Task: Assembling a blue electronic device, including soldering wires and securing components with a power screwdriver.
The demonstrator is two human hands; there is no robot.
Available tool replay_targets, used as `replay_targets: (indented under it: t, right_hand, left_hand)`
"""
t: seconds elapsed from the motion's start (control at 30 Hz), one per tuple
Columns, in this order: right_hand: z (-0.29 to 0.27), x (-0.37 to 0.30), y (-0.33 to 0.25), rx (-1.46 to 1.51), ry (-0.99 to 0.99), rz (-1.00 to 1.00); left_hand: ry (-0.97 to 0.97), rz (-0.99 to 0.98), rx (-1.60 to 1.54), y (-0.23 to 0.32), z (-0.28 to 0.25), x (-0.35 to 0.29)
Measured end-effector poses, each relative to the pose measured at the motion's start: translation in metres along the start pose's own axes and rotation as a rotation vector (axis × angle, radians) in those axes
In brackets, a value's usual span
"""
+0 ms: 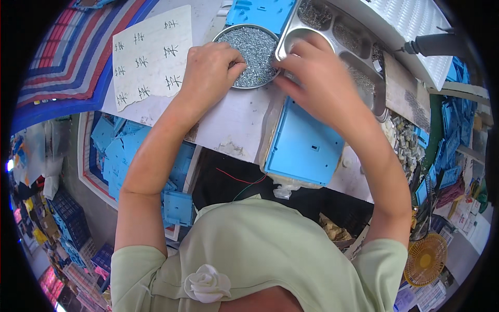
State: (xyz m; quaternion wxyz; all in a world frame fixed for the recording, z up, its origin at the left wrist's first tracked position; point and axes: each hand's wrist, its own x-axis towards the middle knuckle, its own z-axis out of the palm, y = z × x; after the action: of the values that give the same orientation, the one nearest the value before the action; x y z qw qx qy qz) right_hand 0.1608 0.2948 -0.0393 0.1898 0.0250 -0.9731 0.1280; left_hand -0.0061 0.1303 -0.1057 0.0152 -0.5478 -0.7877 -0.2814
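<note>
A round metal dish (248, 87) full of small silvery screws (254, 52) sits at the far middle of the table. My left hand (212, 67) is closed at the dish's left rim, thumb and fingers drawn together; what they hold, if anything, is hidden. My right hand (314, 70) hovers between the dish's right rim and a steel compartment tray (382, 104); its fingers are bent and smeared by motion, so any grip is unclear. Below my right hand lies a light blue plastic panel (304, 143) with small cut-outs.
Small metal parts fill the tray's compartments. A handwritten paper sheet (153, 57) lies left of the dish. A white ribbed foam block (405, 31) and a dark tool (434, 44) are at the far right. Blue plastic pieces (122, 156) fill a bin at the left.
</note>
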Motion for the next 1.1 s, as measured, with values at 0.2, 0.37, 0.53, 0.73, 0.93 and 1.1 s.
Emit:
replay_targets:
  t: [0.2,0.37,0.53,0.73,0.93,1.1]
  right_hand:
    - [0.057,0.059,0.014,-0.255,-0.366,-0.041]
    - [0.058,0.052,0.034,-0.227,-0.216,-0.011]
    - [-0.009,0.013,0.039,0.164,-0.073,0.174]
    - [-0.065,-0.073,0.057,0.305,-0.203,0.452]
    - [-0.069,-0.103,0.059,0.342,-0.196,0.464]
    - [-0.060,-0.106,0.060,0.285,-0.172,0.348]
  left_hand:
    - [0.075,0.038,0.069,-0.001,-0.005,-0.009]
    - [-0.016,0.010,-0.336,0.032,-0.004,-0.013]
    - [-0.271,-0.039,-0.640,0.071,-0.007,-0.010]
    - [-0.105,0.179,-0.280,0.078,0.009,-0.007]
    - [-0.230,0.107,-0.353,0.080,0.001,-0.006]
    - [-0.232,0.096,-0.408,0.077,-0.007,-0.011]
